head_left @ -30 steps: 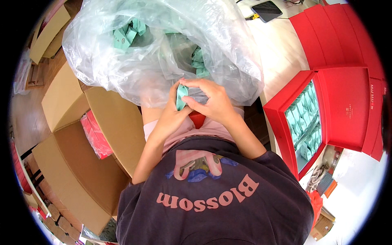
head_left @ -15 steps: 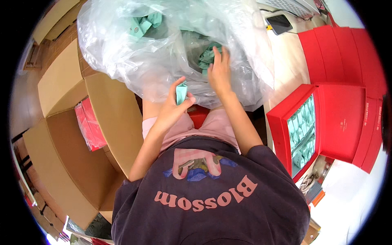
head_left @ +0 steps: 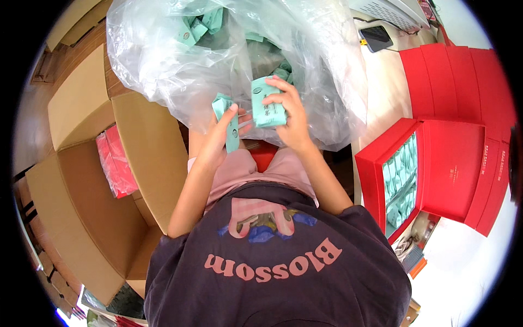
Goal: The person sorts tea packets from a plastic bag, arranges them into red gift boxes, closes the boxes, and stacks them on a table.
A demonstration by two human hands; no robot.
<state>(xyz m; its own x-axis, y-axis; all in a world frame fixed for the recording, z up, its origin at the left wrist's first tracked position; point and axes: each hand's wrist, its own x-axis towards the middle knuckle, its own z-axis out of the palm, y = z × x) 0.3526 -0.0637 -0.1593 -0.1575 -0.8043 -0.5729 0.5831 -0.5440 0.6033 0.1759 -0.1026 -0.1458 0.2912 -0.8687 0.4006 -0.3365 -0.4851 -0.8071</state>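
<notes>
My left hand (head_left: 220,131) is closed around a narrow mint-green packet (head_left: 232,139), held above my lap with its edge toward me. In my right hand (head_left: 291,117) is another mint-green packet (head_left: 267,111), its broad printed face turned up. The two packets are close together but apart. Just beyond them lies a large clear plastic bag (head_left: 158,65), with several more green packets (head_left: 199,30) showing inside it. Folds of plastic partly hide those packets.
On the right, an open red box (head_left: 452,163) holds rows of green packets; more red boxes (head_left: 452,76) lie behind it. A phone (head_left: 377,38) rests on the table. At my left stands an open cardboard carton (head_left: 98,207) with a red plastic-wrapped bundle (head_left: 116,161) inside.
My right hand has come out of the bag toward me, now gripping a packet. My left hand has moved slightly left and turned its packet.
</notes>
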